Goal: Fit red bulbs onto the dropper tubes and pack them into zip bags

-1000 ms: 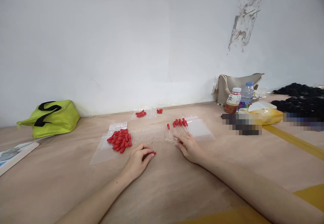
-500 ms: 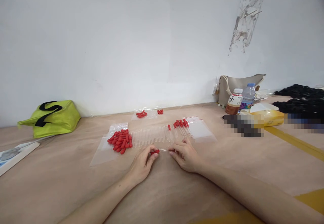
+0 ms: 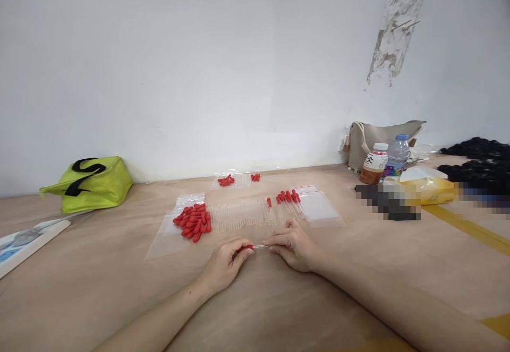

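Observation:
My left hand [image 3: 229, 262] pinches a red rubber dropper bulb [image 3: 249, 246], mostly covered by the fingers. Opposite it, my right hand [image 3: 292, 246] is closed on a thin clear glass tube [image 3: 261, 246], whose end meets the bulb's mouth; how deep it sits is hidden. Beyond the left hand lies a pile of red bulbs [image 3: 195, 222] on a clear plastic bag [image 3: 163, 240]. A row of clear glass tubes [image 3: 239, 215] stretches to the right of the pile. Several droppers with red bulbs fitted [image 3: 289, 197] rest at the row's right end, beside another clear bag [image 3: 322, 211].
Near the wall are more red bulbs [image 3: 226, 180] and clear tubes. A lime-green bag [image 3: 99, 187] stands at left, with a white-edged board [image 3: 35, 246] before it. At right are a brown-drink bottle [image 3: 373, 165], a blue-capped bottle [image 3: 398, 153], a beige bag [image 3: 390, 130] and a yellow tissue pack [image 3: 434, 191].
The fingertips have come closer together, and less of the tube and bulb shows between them. The whole view has shifted slightly.

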Available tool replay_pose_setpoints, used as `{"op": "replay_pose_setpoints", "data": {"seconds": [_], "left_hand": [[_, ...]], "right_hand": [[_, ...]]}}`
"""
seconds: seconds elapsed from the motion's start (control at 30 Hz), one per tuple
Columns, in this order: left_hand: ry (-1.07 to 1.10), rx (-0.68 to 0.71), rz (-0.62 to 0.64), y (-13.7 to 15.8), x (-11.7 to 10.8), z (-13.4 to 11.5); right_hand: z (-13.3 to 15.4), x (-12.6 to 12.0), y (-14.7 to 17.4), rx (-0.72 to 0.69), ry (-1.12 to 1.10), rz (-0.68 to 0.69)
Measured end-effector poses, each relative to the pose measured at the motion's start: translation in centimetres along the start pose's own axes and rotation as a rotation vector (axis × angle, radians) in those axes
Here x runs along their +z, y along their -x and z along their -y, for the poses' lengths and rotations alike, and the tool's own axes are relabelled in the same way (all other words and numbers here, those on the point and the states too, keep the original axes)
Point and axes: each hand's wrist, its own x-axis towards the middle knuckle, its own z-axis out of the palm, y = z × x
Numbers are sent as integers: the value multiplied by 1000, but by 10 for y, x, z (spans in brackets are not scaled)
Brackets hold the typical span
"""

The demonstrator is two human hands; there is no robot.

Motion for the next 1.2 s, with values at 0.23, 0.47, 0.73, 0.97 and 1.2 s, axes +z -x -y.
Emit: {"op": "replay_pose_setpoints", "data": {"seconds": [0.23,0.47,0.73,0.97,1.2], "left_hand": [[-161,89,51,-1,-2,-5],[-169,142,53,0,0,-3],[-169,217,61,0,1,2],[-167,194,-41,2,-4,8],[-145,63,15,-1,-4,6]], "right_hand": [[1,5,-3,-60,147,-41],[9,14,-4,-24,135,-27],[10,13,-7,-16,92,15],[20,-3,-7,-10,322,55],[-46,-40,-31,733,341,-189]]}}
